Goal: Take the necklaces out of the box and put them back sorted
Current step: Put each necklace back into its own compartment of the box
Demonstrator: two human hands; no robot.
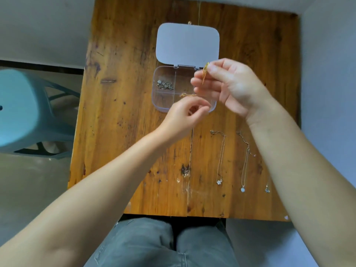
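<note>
A clear plastic box (163,107) with four compartments stands open on the wooden table (125,132), its white lid (187,43) folded back. A silver necklace (165,85) lies bunched in the far left compartment. My right hand (229,87) is raised over the box's right side and pinches a gold necklace (204,73) between thumb and fingers. The chain's lower end (187,95) drapes over the box near my left hand (185,116), whose fingertips are pinched together at the box's near edge. Whether they touch the chain is unclear.
Three thin necklaces with pendants lie stretched out on the near right of the table (220,157), (245,162), (267,188); my right forearm covers part of the last. A light blue plastic stool (25,110) stands left of the table. My knees are below the near edge.
</note>
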